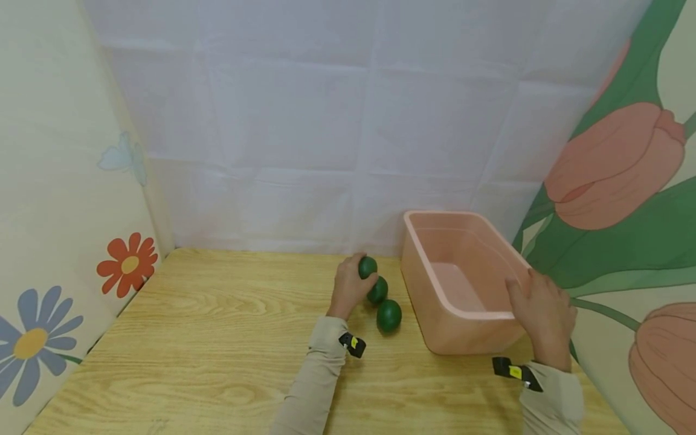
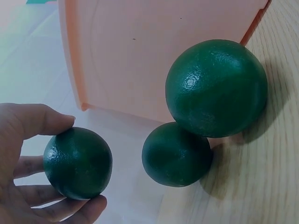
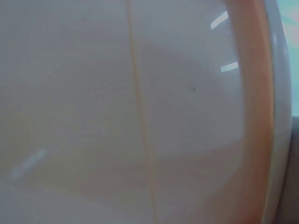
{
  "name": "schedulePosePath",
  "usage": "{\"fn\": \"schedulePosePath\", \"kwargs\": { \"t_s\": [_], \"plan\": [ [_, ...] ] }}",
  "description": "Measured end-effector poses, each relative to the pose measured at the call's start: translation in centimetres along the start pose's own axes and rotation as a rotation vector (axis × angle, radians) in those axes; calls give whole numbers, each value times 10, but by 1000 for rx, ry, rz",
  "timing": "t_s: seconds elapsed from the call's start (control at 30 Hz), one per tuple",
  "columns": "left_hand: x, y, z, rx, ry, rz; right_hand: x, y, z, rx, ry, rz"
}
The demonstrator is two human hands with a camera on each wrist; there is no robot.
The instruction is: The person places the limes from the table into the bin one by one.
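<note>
My left hand (image 1: 350,284) holds a smooth, glossy dark green ball-shaped fruit (image 2: 78,163), thumb on one side and fingers around the other. Two more green fruits rest on the table in a row toward me: a middle one (image 1: 377,291) and a nearer one (image 1: 389,316). In the left wrist view the held fruit is apart from these two. A deep pink plastic bin (image 1: 462,336) stands to their right. At its front right corner, my right hand (image 1: 545,311) grips the rim, its thumb on the inner side. The right wrist view shows mostly the blurred bin wall (image 3: 196,116).
The wood-grain table (image 1: 217,338) stretches left and toward me. A creased white cloth (image 1: 283,133) hangs along its back edge. Flower-printed panels flank both sides, the right panel (image 1: 614,254) standing close to the bin and right hand.
</note>
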State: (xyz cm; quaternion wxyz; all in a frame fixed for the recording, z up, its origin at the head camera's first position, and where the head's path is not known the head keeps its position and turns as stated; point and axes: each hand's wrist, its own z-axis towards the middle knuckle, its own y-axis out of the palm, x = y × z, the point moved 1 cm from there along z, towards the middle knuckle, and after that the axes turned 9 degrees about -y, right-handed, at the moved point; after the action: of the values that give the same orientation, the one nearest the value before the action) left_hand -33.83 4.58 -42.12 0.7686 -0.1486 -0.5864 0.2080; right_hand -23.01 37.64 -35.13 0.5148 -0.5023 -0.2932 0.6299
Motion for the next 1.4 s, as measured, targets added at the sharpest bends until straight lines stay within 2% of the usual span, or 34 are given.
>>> {"fn": "schedulePosePath", "kwargs": {
  "t_s": [0.23,0.7,1.03,1.4],
  "plan": [
    [0,0,1,-24,22,-17,-1,-1,0,1,1,1],
    [4,-1,-1,-1,133,-24,-2,0,-1,-1,3,1],
    [4,0,-2,-1,136,-25,-1,1,1,6,-4,-3],
    [7,-1,-2,-4,196,-23,-1,1,1,-5,-3,7]
  ]
}}
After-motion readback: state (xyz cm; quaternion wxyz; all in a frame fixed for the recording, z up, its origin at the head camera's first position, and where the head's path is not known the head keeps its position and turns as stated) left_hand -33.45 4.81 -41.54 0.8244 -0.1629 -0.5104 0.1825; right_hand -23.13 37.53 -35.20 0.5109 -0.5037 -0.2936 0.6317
